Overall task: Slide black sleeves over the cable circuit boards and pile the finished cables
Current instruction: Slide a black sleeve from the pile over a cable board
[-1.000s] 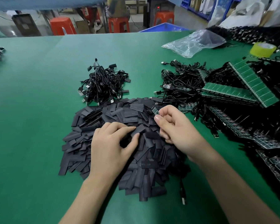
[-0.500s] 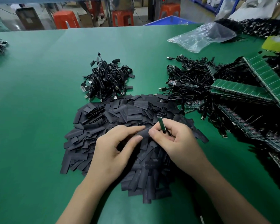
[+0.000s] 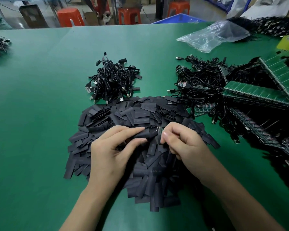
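Over the middle of the sleeve pile (image 3: pixel 140 114) on the counter (image 3: pixel 40 97), left hand (image 3: pixel 110 152) pinches one black sleeve (image 3: pixel 146 134) thumb-to-forefinger, long axis roughly left-right, open end facing right. Right hand (image 3: pixel 182 144), just right of it, fingers curled, pinches the small circuit board (image 3: pixel 159 130) at the sleeve mouth. Next, probably: push board leftward in. Finished cables (image 3: pixel 113 80) lie past the pile's far edge, nearer the left hand.

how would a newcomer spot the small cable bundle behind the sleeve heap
Start at the big central heap of flat black sleeves. Just beyond its far edge sits a compact cable bundle. Unlike the sprawling tangle to its right, no green boards lie against it.
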A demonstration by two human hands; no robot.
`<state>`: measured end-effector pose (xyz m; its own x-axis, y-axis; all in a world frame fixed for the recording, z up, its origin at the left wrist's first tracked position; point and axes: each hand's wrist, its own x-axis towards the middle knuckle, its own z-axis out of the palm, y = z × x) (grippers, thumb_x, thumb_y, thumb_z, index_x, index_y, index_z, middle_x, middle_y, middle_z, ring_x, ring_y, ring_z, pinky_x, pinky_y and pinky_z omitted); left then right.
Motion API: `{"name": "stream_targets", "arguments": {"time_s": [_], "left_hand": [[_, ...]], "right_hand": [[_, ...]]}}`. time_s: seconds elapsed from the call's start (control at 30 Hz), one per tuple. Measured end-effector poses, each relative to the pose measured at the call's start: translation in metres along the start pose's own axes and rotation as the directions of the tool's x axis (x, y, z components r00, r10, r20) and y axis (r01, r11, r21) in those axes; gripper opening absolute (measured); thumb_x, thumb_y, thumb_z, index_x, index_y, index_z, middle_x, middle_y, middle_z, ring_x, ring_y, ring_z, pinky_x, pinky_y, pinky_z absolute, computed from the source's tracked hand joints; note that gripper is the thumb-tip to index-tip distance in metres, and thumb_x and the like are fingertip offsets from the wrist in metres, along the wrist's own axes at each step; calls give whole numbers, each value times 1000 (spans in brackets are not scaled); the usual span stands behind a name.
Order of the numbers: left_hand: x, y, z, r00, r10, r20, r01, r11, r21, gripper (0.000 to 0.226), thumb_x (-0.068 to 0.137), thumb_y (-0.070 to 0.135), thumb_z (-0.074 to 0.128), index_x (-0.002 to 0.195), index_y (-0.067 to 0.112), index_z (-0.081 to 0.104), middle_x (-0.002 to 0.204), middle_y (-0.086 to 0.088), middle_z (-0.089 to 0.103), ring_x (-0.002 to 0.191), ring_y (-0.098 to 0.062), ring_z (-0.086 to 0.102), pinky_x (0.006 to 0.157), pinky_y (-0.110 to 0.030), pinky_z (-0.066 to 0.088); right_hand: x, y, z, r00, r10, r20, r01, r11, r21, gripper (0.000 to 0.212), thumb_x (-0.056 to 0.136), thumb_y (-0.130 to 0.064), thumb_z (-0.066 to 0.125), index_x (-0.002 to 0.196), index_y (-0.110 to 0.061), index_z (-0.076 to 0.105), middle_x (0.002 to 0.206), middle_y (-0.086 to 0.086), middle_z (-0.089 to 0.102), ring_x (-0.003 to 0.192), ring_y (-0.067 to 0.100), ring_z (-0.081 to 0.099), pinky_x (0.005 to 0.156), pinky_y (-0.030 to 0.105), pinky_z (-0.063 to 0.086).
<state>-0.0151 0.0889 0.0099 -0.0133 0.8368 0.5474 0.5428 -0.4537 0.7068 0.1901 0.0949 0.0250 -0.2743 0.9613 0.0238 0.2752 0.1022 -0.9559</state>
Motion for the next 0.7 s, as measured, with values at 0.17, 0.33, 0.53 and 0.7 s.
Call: {"name": "stream_targets", "arguments": {"time_s": [0.17,0.33,0.53,0.7], "left_hand": [[-1,-2,1,1000,-4,24,5,1000,-26,18,83,23,82,100,19,83,92,14,71,82,-4,66,77,-11,45],[-1,-2,2,999,-5,41,7,999,-51,18,83,25,82,100,20,83,92,10,74,84,-9,69,77,-13,48],[-1,-3,2,997,12,70,-9,999,-45,18,83,26,81,101,20,83,93,12,74,85,-11,70,78,-17,49],[-2,-6,-1,996,19,88,-19,1000,8,21,84,30,80,103,20,83,94,11,73,87,-12,69,79,-22,51]], "right_hand": [[-3,-1,-1,998,-46,33,49,993,-111,30,98,-45,52,83,-20,61,58,-12,43,54,3,37,54,18,31],[-3,-2,-2,999,-37,-8,36,995,-90,31,98,-44,54,79,-20,61,53,-11,41,50,6,34,51,20,28],[-5,-3,-1,998,-55,-15,52,991,-122,29,103,-30,59,77,-17,61,53,-14,41,49,3,34,51,16,27],[-5,-4,1,998,-66,-10,63,979,-194,30,102,-27,61,73,-21,56,56,-12,43,52,2,38,53,16,31]]}}
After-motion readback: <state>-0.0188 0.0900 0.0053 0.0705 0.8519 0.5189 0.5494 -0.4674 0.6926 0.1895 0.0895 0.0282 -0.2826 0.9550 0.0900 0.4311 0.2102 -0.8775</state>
